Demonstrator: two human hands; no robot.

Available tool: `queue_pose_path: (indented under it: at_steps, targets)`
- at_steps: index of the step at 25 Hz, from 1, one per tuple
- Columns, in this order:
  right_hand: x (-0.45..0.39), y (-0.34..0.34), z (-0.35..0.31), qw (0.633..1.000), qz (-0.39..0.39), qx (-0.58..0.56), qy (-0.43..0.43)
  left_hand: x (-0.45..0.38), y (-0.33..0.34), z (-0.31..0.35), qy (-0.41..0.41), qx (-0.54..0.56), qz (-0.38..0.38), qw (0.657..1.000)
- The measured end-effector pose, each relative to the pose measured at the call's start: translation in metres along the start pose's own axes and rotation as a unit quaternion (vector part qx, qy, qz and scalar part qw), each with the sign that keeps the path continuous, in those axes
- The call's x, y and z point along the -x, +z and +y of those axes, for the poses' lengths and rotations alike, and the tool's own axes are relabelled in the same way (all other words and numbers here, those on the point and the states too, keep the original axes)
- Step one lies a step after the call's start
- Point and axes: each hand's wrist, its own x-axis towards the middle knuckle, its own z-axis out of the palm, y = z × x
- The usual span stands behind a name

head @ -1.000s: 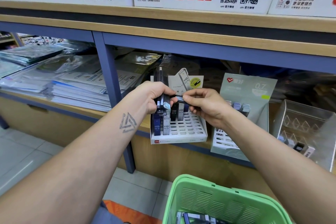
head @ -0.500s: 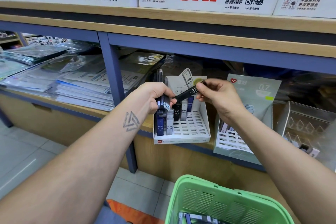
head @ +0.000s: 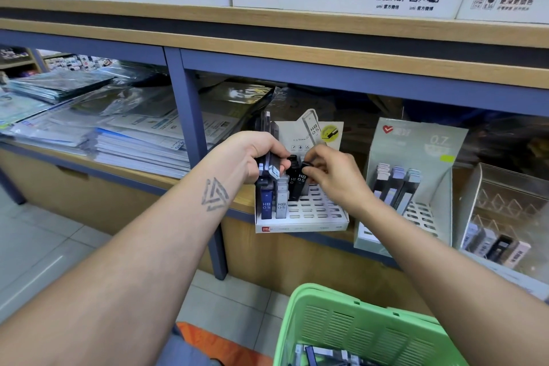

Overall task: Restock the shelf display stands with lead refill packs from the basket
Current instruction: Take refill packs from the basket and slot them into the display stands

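We see the left hand [head: 252, 157] curled round a bundle of packs [head: 269, 154] held upright just left of the white stand [head: 303, 218]; how many packs the bundle holds we cannot count, since fingers cover its middle. The right hand [head: 332, 175] pinches the top of a black pack [head: 301, 180] marked HB 0.5, which stands in the white stand's back rows; its foot is hidden behind the packs in front, so whether it is seated in a slot we cannot tell. A blue pack [head: 266, 205] and a grey pack [head: 281, 205] stand in the stand's front left slots. The stand sits at the edge of the shelf [head: 142, 171], its rear card partly masked by both hands. To its right, the green stand [head: 416, 157] carries three packs, its lower left corner cut by the right forearm. Further right, a clear stand [head: 505, 202] holds a few packs, blurred at the frame's edge. The basket [head: 356, 327] is cut off at the bottom border; only a few packs show inside, indistinctly.
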Motion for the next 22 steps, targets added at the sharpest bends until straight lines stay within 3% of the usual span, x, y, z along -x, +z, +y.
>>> queue_pose_path:
  at_steps: [5, 11, 16, 22]
  targets:
    - [0.001, 0.004, -0.003, 0.999, 0.005, 0.032, -0.04, 0.002, -0.002, -0.001, -0.011, -0.006, -0.014, 1.0]
    - [-0.004, 0.004, -0.002, 0.998, -0.047, 0.014, -0.031, 0.0, -0.004, 0.0, -0.018, 0.002, -0.015, 1.0]
    - [-0.004, 0.016, 0.006, 0.981, -0.016, 0.163, -0.1, -0.001, -0.006, 0.001, -0.021, 0.012, -0.018, 1.0]
    - [0.001, 0.016, 0.007, 0.98, -0.022, 0.187, -0.06, -0.003, -0.006, -0.001, -0.02, 0.013, -0.028, 0.999]
